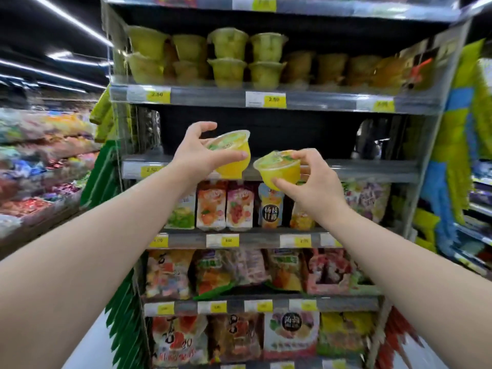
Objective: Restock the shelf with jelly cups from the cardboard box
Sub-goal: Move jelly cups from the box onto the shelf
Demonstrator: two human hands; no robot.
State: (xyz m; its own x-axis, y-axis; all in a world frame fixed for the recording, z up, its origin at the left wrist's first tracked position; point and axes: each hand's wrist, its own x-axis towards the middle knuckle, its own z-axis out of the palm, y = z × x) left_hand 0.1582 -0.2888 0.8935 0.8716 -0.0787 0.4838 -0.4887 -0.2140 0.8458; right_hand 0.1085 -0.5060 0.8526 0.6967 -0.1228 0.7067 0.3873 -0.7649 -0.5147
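My left hand (195,153) grips a yellow jelly cup (234,161), tilted with its lid facing me, in front of a dark bare shelf (359,170). My right hand (312,179) pinches a second yellow jelly cup (279,170) between thumb and fingers, just right of and slightly lower than the first. Both cups hang in the air at the shelf's front edge, close together. The cardboard box is out of sight.
The shelf above (213,95) holds stacked green and orange jelly cups (229,57). Below are rows of jelly pouches (226,206) and bagged sweets (239,272). Another aisle of goods (40,161) runs at the left, hanging packs (458,155) at the right.
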